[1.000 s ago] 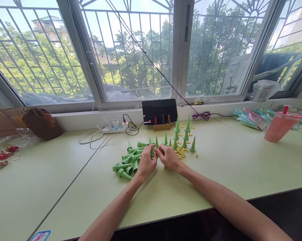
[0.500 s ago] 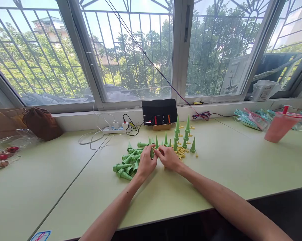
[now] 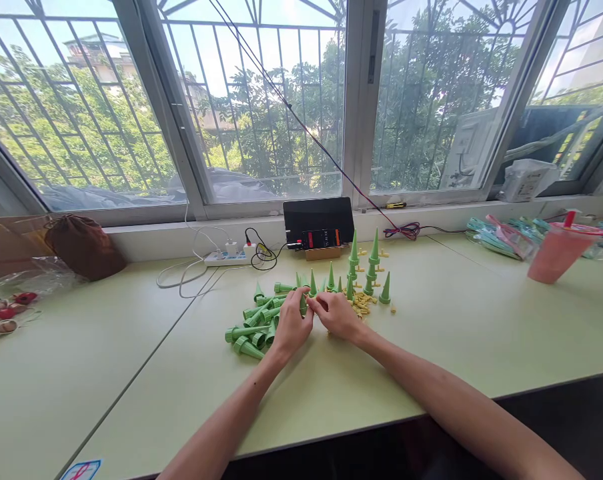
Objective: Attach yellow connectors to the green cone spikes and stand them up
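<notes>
My left hand is closed round a green cone, most of which its fingers hide. Touching its fingertips, my right hand pinches something too small to make out against that cone. Several green cones lie in a pile left of my left hand. Small yellow pieces are heaped just right of my right hand. Beyond the hands stand upright green cones, and to the right two tall stacks of cones have yellow pieces sticking out sideways.
Behind the cones a tablet and a phone lean on a small stand. A power strip with cables lies to their left. On the right are a red cup and plastic-wrapped bundles; a brown bag sits on the left.
The fingertips of my right hand have shifted very slightly against my left hand. Everything else looks the same.
</notes>
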Demonstrator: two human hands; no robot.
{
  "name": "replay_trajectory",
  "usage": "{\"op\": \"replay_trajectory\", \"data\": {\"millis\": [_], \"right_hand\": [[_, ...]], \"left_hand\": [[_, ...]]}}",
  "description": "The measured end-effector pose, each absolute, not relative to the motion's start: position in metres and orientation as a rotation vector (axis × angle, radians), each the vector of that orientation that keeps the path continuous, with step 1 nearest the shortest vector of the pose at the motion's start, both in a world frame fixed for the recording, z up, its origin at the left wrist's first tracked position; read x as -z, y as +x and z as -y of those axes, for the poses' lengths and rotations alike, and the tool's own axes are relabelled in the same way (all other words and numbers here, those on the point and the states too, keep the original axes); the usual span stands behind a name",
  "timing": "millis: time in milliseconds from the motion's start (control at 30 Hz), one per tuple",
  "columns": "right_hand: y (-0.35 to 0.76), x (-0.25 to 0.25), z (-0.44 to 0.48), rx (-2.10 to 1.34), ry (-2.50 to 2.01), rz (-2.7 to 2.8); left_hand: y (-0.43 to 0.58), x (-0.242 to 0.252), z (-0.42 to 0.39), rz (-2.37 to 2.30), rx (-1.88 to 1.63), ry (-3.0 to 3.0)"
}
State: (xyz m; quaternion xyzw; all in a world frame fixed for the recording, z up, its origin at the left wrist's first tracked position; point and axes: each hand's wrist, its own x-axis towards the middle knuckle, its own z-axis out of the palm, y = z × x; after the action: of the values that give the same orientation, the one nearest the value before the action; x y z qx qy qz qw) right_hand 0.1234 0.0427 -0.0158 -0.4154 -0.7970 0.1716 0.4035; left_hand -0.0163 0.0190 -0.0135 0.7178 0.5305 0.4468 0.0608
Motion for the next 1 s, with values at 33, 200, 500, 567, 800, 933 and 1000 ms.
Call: {"op": "replay_trajectory", "data": {"millis": [33,200,500,567,800,933,1000], "right_hand": [[0.1234,0.0157,-0.0426,-0.432,-1.049,2.015],[0.1234,0.0163,-0.0427,-0.425,-1.060,2.016],[0.1228,0.0148,-0.0408,-0.419,-1.107,1.993],[0.1229,0.0134,-0.0398,-0.439,-1.115,1.963],[0.1223,0.0123,-0.0385,-0.460,-1.054,1.935],[0.1217,0.0139,-0.0394,-0.468,-1.033,1.924],[0.1216,0.0145,-0.0400,-0.476,-1.038,1.919]], "left_hand": [[-0.0162,0.0135,-0.0189,-1.606,-1.348,2.170],[-0.0164,0.0141,-0.0189,-1.607,-1.340,2.164],[-0.0162,0.0136,-0.0187,-1.603,-1.348,2.150],[-0.0161,0.0134,-0.0188,-1.606,-1.338,2.150],[-0.0161,0.0125,-0.0190,-1.596,-1.347,2.160],[-0.0153,0.0118,-0.0185,-1.587,-1.362,2.157],[-0.0150,0.0113,-0.0180,-1.581,-1.363,2.154]]}}
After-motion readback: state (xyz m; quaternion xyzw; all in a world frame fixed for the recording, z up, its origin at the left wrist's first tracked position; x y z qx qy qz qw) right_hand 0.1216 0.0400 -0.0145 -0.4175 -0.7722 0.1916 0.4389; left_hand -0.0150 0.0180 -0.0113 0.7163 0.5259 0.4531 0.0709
